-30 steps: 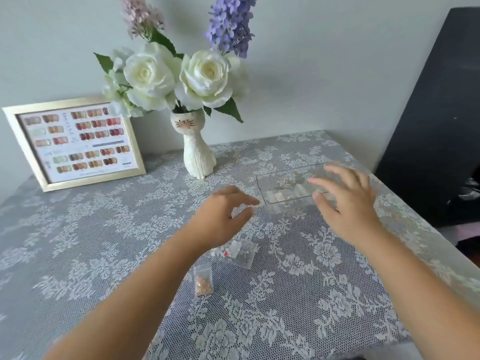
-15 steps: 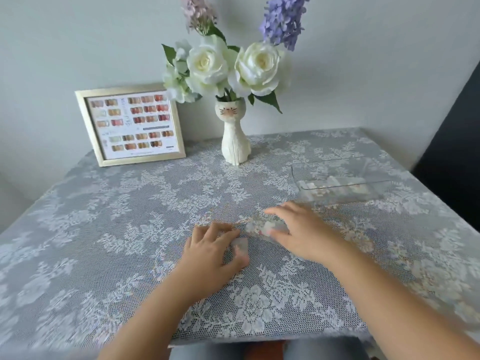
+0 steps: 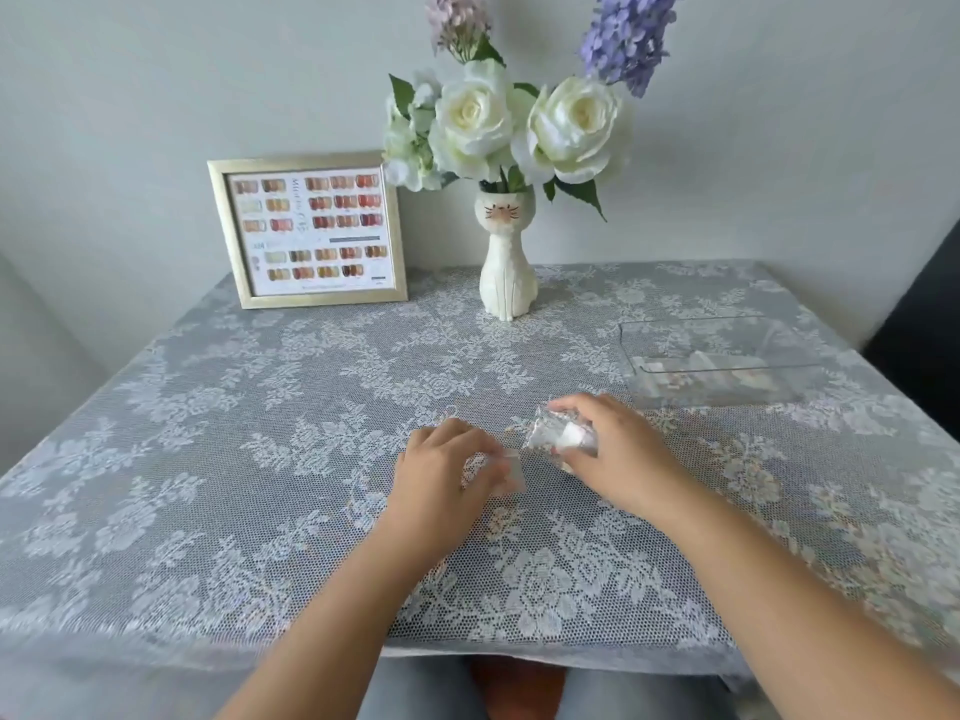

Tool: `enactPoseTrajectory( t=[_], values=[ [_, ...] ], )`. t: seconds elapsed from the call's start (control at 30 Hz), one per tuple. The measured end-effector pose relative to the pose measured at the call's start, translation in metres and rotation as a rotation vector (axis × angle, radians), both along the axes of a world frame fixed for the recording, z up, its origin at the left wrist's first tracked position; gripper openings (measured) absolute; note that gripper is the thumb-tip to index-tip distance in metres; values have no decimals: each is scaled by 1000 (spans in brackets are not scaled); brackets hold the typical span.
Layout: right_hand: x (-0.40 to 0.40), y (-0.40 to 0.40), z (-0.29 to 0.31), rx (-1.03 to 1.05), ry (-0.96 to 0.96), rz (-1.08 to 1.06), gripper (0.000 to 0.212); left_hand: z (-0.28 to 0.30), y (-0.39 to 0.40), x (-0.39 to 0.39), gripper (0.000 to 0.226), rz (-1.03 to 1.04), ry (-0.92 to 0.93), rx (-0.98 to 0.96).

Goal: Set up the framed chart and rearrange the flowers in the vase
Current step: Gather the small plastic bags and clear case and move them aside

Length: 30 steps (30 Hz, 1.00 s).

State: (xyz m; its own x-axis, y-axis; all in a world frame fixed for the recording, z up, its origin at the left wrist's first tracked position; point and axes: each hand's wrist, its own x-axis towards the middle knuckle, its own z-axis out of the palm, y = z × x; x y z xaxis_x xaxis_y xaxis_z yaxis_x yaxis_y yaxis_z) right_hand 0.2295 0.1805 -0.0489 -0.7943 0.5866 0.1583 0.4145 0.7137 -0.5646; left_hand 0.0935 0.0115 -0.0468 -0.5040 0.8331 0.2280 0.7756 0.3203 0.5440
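The gold-framed colour chart (image 3: 309, 230) stands upright against the wall at the back left of the table. Right of it a white cat-shaped vase (image 3: 506, 262) holds white roses (image 3: 524, 127) and lilac and purple flower spikes. Both hands are at the table's near middle, far from frame and vase. My left hand (image 3: 441, 475) pinches a small clear packet (image 3: 506, 472) against the cloth. My right hand (image 3: 618, 449) grips a crinkled clear packet (image 3: 558, 433) lifted slightly off the table.
A clear plastic tray (image 3: 727, 366) with small pale items sits at the right side of the table. A grey lace tablecloth (image 3: 260, 459) covers the table. A dark panel (image 3: 924, 330) stands at the far right. My knees show below the front edge.
Both hands came back from the clear tray toward the near middle and closed on the small packets; the right hand has lifted its packet. The camera pulled back and tilted.
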Motion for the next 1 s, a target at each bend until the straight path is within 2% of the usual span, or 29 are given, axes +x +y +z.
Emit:
enactPoseTrajectory(
  t=[0.23,0.37,0.5,0.73,0.8,0.9,1.0],
  values=[
    [12,0,0,-114,94,-59,48,8,7,0,19,-36,32,96],
    [30,13,21,-39,150,-123,30,18,22,4,19,-106,27,124],
    [49,40,46,20,262,-188,18,37,54,13,18,-200,106,139],
    [76,118,71,161,393,-348,15,73,128,27,17,-296,215,243],
    [77,141,68,160,315,-403,15,79,149,31,17,-298,216,250],
    [83,168,54,193,60,-490,18,81,177,40,17,-312,214,239],
    [86,176,39,184,-36,-510,23,76,194,45,19,-301,230,195]
  ],
)
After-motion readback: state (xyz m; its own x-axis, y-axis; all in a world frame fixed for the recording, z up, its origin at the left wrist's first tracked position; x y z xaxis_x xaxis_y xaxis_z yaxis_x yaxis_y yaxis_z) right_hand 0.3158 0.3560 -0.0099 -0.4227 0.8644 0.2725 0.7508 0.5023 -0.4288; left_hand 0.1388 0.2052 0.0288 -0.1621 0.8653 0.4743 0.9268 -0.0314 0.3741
